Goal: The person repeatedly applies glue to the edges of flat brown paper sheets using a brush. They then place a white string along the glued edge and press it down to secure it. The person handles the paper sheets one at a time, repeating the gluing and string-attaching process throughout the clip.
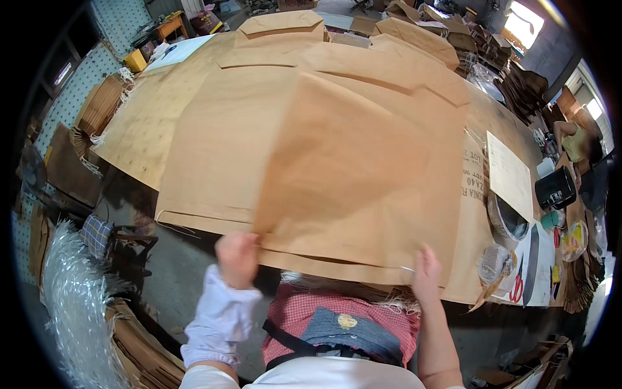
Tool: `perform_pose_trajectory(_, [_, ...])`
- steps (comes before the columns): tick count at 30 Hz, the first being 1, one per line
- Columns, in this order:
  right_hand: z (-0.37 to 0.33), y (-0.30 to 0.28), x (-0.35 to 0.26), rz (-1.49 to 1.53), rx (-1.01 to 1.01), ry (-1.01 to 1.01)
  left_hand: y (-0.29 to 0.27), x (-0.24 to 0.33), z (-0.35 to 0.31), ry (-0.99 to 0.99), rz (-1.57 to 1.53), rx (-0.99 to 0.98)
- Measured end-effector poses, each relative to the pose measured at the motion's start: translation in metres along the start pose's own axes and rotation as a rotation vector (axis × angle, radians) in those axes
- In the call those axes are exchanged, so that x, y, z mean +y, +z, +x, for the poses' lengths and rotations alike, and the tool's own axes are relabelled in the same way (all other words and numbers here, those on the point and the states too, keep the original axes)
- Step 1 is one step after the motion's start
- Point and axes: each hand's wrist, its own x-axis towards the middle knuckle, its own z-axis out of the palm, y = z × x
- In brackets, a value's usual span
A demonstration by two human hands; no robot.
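Note:
A large brown paper sack (350, 175) lies slantwise, slightly blurred, over other flat paper sacks (214, 142) on the wooden table. My left hand (238, 259), coming from a white sleeve cover, is closed on the sack's near left corner. At the near edge toward the right, my right hand (426, 275) pinches the same sack with closed fingers. A thin pale strip shows beside that hand's fingers; I cannot make out what it is. The near edge carries a folded band with a narrow dark gap along it.
To the right are a white board (510, 170), a black mug (556, 188), red scissors (517, 285) and a long dark blade (531, 266). A bundle of clear plastic strands (81, 305) stands at the left, near a stool (97, 236). Another person (573, 141) is at the far right.

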Motion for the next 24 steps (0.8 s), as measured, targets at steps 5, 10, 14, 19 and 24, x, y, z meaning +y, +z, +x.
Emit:
perform_pose_trajectory(5, [0.044, 0.126, -0.069, 0.558, -0.508, -0.031, -0.061, -0.148, 0.031, -0.324, 0.101, 0.272])
perform_pose_trajectory(10, [0.057, 0.197, -0.148, 0.610, -0.675, 0.118, -0.110, -0.283, 0.036, -0.586, -0.048, 0.112])
perform_pose_trajectory(14, [0.033, 0.181, -0.158, 0.394, -0.759, -0.036, -0.106, -0.342, 0.028, -0.648, -0.009, 0.013])
perform_pose_trajectory(19, [-0.003, 0.028, -0.091, 0.132, -0.625, -0.514, -0.073, -0.230, 0.059, -0.507, 0.771, 0.296])
perform_pose_trajectory(24, [-0.011, -0.157, 0.030, -1.017, 0.271, -0.088, -0.011, -0.037, -0.017, -0.070, 0.018, -0.114])
